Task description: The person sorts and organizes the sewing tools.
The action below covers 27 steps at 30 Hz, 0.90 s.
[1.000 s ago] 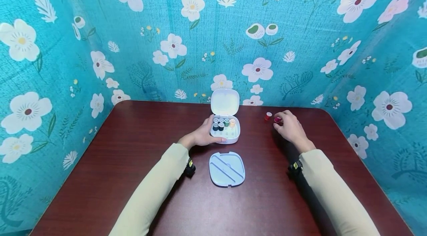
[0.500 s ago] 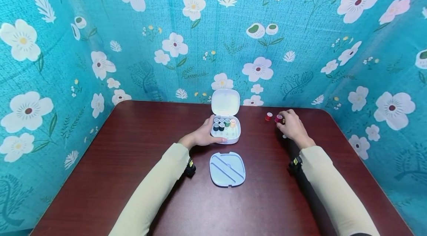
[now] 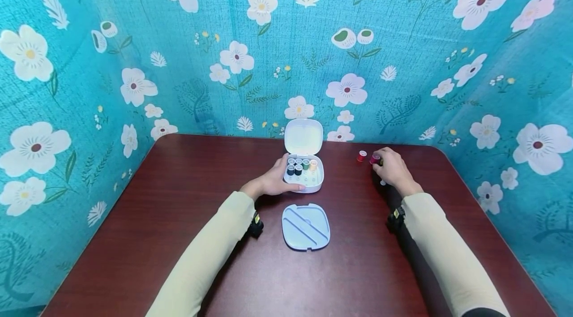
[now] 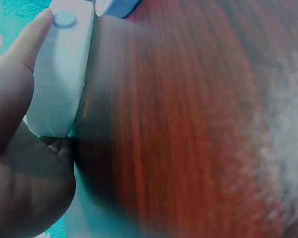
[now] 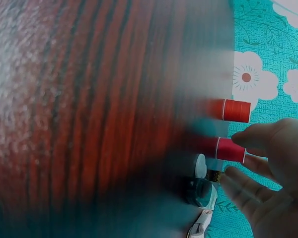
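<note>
- The worktop (image 3: 192, 172) ends in a far edge with rounded corners, meeting teal flowered cloth (image 3: 403, 33) that rises behind and along both sides.
- The white box (image 3: 313, 188) stands near the middle of that far edge, its hinged lid (image 3: 303, 138) raised; dark spools (image 3: 294, 170), a green spool (image 3: 306, 164) and a peach spool (image 3: 313, 164) stand inside toward the rear.
- A pale blue panel (image 3: 306, 227) lies flat on the person's side of the box, with a narrow gap between them.
- A stretch of wood separates the box from the red spool (image 3: 361, 156), which stands upright near the far edge; a wider one runs from the left arm to the left edge.
- The crimson spool (image 5: 231, 149) stands upright just right of the red one, at the right hand's fingertips.
- Left hand (image 3: 270, 180): grips the box's left side, thumb laid along the front wall.
- Right hand (image 3: 394, 165): reaches down from above, fingers bent, with a small gap between the digits; whether it pinches anything I cannot tell.
- In the right wrist view, blurred dark and white pieces (image 5: 201, 192) sit beside the crimson spool, too unclear to name.
- Both arms extend forward from the near side in pale sleeves (image 3: 210, 247), spread well apart.
</note>
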Tool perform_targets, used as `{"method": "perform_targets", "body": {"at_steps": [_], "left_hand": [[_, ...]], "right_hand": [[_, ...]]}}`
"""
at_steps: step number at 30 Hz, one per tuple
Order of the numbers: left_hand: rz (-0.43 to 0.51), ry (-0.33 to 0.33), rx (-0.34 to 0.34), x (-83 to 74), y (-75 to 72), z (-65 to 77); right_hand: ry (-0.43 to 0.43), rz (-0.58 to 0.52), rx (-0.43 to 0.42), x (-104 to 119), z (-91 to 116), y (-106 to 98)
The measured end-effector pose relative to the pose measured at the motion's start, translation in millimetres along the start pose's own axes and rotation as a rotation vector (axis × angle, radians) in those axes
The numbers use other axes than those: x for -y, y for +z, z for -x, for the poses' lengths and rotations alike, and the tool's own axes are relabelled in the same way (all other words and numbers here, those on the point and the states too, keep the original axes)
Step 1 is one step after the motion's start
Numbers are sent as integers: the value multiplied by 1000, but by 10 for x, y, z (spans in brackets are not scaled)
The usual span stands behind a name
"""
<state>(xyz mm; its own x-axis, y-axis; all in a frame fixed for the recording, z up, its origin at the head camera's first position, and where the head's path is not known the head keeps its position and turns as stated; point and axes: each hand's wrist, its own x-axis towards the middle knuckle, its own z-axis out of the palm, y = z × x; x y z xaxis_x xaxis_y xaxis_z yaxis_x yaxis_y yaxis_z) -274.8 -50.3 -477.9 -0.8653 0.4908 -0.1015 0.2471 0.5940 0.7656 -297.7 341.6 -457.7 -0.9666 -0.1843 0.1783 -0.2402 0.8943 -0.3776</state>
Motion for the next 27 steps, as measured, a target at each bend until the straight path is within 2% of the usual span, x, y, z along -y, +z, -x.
{"method": "perform_targets", "body": {"at_steps": [17,27], "left_hand": [[14,20,3,12,-17,-39],[10,23,-1,30,-47,-52]], "right_hand": [[58,-20,-37,-24,-55,64],[70,-56,8,39,-43,84]]}}
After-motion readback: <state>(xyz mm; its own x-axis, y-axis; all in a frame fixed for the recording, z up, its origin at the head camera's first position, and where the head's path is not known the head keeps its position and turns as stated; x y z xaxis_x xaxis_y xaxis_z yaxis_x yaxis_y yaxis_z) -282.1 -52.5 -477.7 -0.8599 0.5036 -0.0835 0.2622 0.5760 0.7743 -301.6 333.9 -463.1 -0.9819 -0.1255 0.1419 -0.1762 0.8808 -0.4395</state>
